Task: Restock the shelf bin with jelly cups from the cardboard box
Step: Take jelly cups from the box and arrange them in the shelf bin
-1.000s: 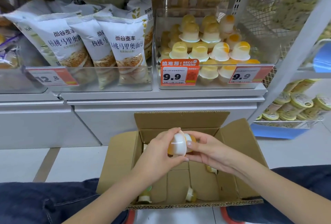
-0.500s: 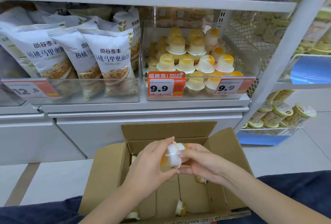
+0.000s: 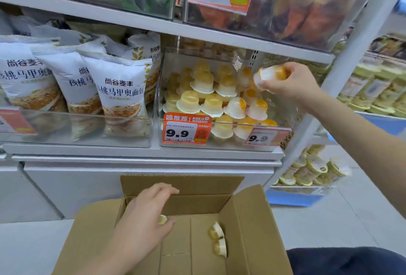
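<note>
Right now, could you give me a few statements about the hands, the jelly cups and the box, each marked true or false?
1. The right hand grips a jelly cup up by the shelf bin. True.
2. The left hand rests on the bread bags. False: it reaches into the cardboard box.
3. The box is packed full. False: only a few loose cups show inside.
4. The bin's price tag reads 9.9. True.
</note>
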